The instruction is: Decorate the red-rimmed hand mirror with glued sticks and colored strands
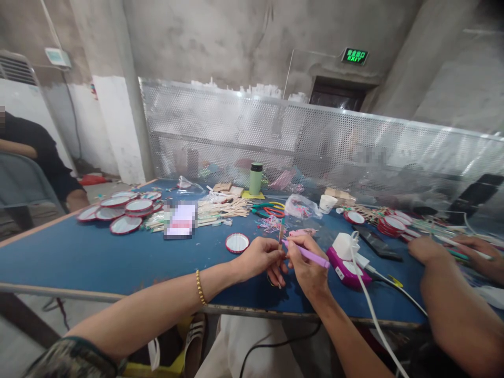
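Note:
My left hand (258, 257) pinches a thin wooden stick (281, 235), held upright with a greenish upper end. In my right hand (309, 268) is a purple pen (315, 256), its tip close to the stick. Both hands are near the table's front edge and almost touch each other. Just left of them lies a round white disc with a red rim (237, 242). Beyond the hands are small pink and blue bits (271, 224) and a pink tool (302, 232) whose kind I cannot make out.
Stacked red-rimmed discs (126, 224), a phone (181, 220) and bundled sticks (224, 209) occupy the left and back of the blue table (98, 262). A green bottle (255, 180) stands behind. To the right are a purple power strip (348, 269), white cables and a co-worker's arms (452, 289).

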Tool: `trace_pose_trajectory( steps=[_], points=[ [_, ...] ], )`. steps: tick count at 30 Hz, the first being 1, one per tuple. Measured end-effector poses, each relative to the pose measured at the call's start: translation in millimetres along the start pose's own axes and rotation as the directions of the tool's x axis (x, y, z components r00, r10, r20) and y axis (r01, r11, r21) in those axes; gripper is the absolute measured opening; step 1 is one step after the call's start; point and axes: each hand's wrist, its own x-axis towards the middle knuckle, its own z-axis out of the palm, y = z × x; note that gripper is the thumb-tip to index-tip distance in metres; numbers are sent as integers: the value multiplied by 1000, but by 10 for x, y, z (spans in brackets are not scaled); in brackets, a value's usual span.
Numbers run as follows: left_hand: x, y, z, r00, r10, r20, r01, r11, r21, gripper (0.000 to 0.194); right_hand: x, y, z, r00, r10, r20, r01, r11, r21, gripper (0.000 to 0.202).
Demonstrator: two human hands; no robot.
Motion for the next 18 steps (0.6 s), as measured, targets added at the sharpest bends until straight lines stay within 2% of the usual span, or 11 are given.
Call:
trace_pose_trajectory(
  steps=[10,18],
  points=[
    [13,-9,6,1000,-13,-4,13,1000,1,38,-4,-23,-23,1000,-2,7,2,1000,-7,13],
    [39,-36,2,1000,1,13,-1,1000,-13,37,-24,-3,-24,999,45,-18,-44,999,23,13]
  ],
)
